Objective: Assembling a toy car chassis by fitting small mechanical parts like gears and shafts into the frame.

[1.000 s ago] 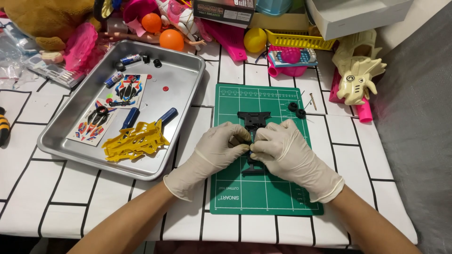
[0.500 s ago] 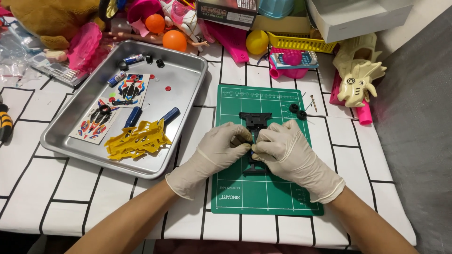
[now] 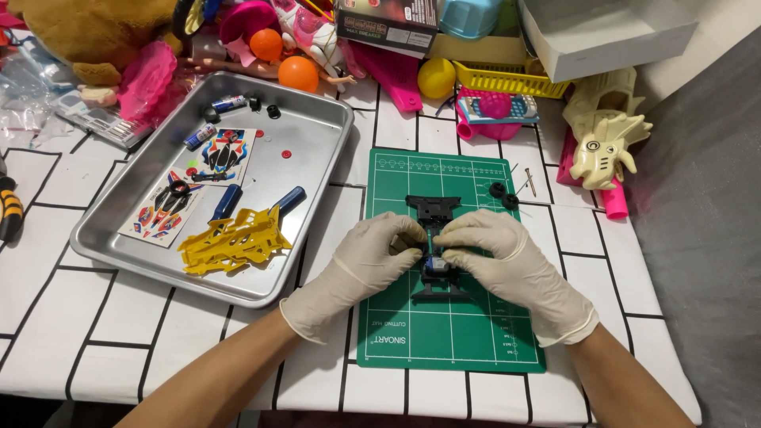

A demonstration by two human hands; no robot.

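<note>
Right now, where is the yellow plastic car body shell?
In the head view, the yellow car body shell lies at the near edge of the metal tray, left of the green cutting mat and the left hand, beside two blue cylinders.

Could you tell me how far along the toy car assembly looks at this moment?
Early to midway, I'd judge. The black chassis lies on the green cutting mat, with the left hand and right hand both pinching at its middle. Two black wheels lie loose on the mat. Not yet fitted: the yellow body shell, batteries and sticker sheets remain in the metal tray.
</note>
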